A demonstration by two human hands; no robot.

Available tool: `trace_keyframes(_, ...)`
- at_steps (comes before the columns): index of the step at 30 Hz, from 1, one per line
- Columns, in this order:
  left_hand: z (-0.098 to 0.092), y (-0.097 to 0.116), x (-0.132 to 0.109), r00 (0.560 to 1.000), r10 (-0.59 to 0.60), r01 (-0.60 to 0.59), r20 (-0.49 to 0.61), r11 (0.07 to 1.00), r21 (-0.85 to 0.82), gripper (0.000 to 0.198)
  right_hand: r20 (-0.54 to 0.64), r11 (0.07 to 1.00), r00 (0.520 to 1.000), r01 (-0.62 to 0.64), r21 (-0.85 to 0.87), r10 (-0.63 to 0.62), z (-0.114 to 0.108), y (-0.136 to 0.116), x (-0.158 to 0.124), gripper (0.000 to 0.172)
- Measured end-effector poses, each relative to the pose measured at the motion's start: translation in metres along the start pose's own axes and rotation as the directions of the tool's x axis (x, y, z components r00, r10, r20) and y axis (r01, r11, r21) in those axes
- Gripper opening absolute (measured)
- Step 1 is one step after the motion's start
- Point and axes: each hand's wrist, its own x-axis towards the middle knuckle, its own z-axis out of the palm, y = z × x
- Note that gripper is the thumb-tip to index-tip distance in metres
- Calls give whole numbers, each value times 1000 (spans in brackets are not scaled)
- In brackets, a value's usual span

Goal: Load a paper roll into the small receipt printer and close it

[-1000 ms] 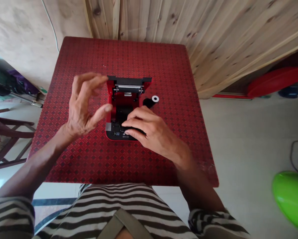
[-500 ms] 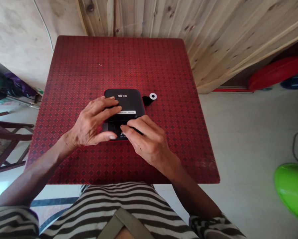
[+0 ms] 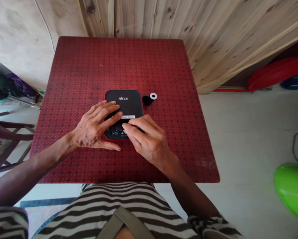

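Observation:
A black, flat, rounded-corner receipt printer (image 3: 129, 103) with a thin red edge lies on the table. White lettering is on its top, with a white label strip across it and small printed marks near its front edge. My left hand (image 3: 91, 122) rests on its left side with the fingers stretched over the top and the thumb out along the front. At the front right, my right hand (image 3: 149, 139) has thumb and fingers pinched together against the dark front panel. Whatever sits between those fingertips is hidden. Beside the printer's right edge is a dark roll (image 3: 153, 96) with a white ringed end.
The red patterned table (image 3: 124, 63) backs onto a wooden plank wall (image 3: 149, 20). To the left stands a dark wooden chair (image 3: 12, 132). On the right are a bright green object (image 3: 291, 189) on the floor and a large red one (image 3: 278, 73) farther back.
The printer's top looks flatter, its label and front marks showing more clearly. My left thumb has moved off the front panel toward me. My right hand has stayed nearly in place.

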Motion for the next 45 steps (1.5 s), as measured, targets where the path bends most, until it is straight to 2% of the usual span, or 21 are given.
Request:
trace_keyframes(6,3,-3,-2,990,121,-119,-71,992,30,104,-31,1000,999,16,-2,-16,0,0,-1,19)
trace_keyframes(10,4,4,-7,997,58,-57,-52,998,8,99,-67,1000,998,-11,30,13,-3,0,-3,23)
trace_keyframes(12,6,11,-14,993,7,-5,-118,1000,18,94,-131,993,987,-84,77,94,-4,1,-7,32)
trace_keyframes(14,9,19,-23,970,-31,42,-242,998,40,86,-213,971,953,-185,154,216,-3,4,-14,37)
trace_keyframes(16,14,26,-33,943,-36,63,-332,995,71,76,-264,917,890,-309,252,372,2,8,-23,31)
trace_keyframes(19,24,31,-44,931,-17,68,-365,989,128,64,-228,790,779,-480,381,584,19,14,-36,21)
trace_keyframes(20,27,31,-46,928,-17,75,-372,987,143,63,-207,766,763,-506,397,612,25,16,-38,21)
trace_keyframes(24,37,30,-49,913,-27,102,-407,981,163,62,-227,802,791,-472,366,568,48,21,-43,24)
trace_keyframes(28,40,29,-49,904,-24,99,-427,983,153,63,-279,849,816,-414,330,506,58,24,-43,27)
trace_keyframes(34,40,29,-49,898,-94,132,-430,990,59,65,-315,901,850,-355,248,422,59,23,-46,37)
trace_keyframes(39,40,28,-51,899,-100,122,-427,992,25,67,-325,915,860,-333,227,393,57,20,-47,47)
trace_keyframes(45,39,28,-53,893,-108,130,-438,991,20,66,-306,903,855,-358,235,419,56,19,-45,37)
